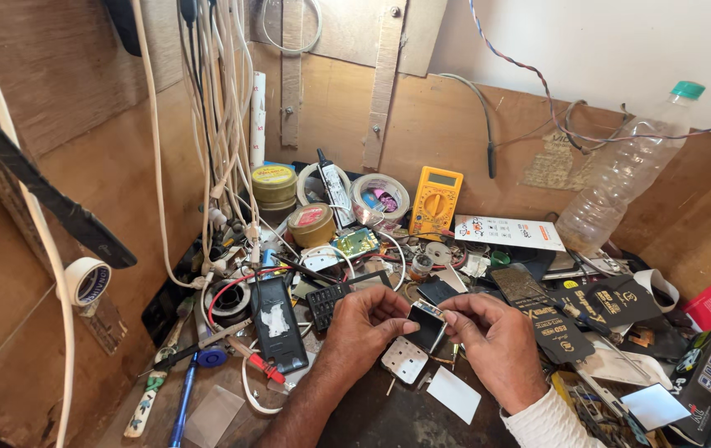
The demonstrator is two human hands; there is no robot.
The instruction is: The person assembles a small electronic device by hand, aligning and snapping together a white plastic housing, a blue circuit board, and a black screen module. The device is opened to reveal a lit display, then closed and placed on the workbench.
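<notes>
Head view: two hands, left hand and right hand, grasping one small phone part, possibly screen.

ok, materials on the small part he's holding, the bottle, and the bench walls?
Small part, held between left hand and right hand: looks like a shiny metal rim around a dark glossy face. Bottle: clear thin plastic, creased, green cap. Bench walls: bare plywood, matte, grain showing.

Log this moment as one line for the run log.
left hand: holds small phone part | right hand: holds same part | below: metal plate
</notes>
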